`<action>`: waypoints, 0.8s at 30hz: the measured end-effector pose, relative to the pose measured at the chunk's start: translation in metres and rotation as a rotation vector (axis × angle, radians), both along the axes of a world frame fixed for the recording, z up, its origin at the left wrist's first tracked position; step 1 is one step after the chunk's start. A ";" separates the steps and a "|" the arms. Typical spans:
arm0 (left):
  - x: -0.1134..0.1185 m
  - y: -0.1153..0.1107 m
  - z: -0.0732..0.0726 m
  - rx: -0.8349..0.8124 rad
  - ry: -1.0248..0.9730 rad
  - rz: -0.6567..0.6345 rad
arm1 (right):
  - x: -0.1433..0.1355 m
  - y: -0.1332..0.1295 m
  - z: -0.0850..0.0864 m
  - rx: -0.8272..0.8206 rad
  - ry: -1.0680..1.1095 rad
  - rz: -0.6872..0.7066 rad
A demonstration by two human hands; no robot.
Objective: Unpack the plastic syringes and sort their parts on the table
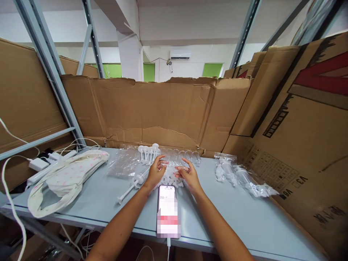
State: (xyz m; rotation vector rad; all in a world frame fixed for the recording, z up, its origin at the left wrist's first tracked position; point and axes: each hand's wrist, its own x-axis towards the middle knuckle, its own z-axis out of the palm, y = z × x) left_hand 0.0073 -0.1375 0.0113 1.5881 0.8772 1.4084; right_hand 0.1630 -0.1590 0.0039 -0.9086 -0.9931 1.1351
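My left hand [156,171] and my right hand [189,175] hover over a pile of small white plastic pieces [170,180], facing each other. The fingers of both are spread and slightly bent, and I see nothing held in either. Behind my left hand lies a row of white plungers [148,153] with round ends. Several clear plastic barrels [187,156] stand in a row behind my right hand. A large syringe-like piece [133,186] lies left of my left wrist. Between my forearms is a phone [167,210] with its screen lit.
A flat clear bag [123,161] lies left of the plungers. Filled clear bags [239,175] rest at the right. A pale cloth bag [70,177] and a power strip [51,166] occupy the left. Cardboard [152,112] walls the table's back and sides; a cable [169,243] runs from the phone.
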 end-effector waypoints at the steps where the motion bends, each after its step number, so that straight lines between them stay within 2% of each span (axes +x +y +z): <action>1: 0.000 -0.001 0.000 0.021 0.007 0.019 | 0.000 0.000 0.001 0.006 0.003 -0.001; 4: -0.001 0.000 0.000 0.085 0.009 0.051 | 0.001 -0.001 0.002 0.026 0.002 0.017; 10: -0.004 0.006 0.000 0.106 -0.056 0.025 | 0.003 0.001 0.004 0.019 0.017 0.058; 16: -0.010 0.006 0.003 0.126 0.071 0.092 | 0.003 0.002 0.000 0.028 -0.071 0.052; 21: -0.027 0.006 0.015 0.292 0.256 0.103 | 0.009 0.001 -0.002 0.086 -0.113 0.124; 24: -0.046 0.005 0.027 0.367 0.322 0.151 | 0.015 0.002 -0.002 0.149 -0.119 0.107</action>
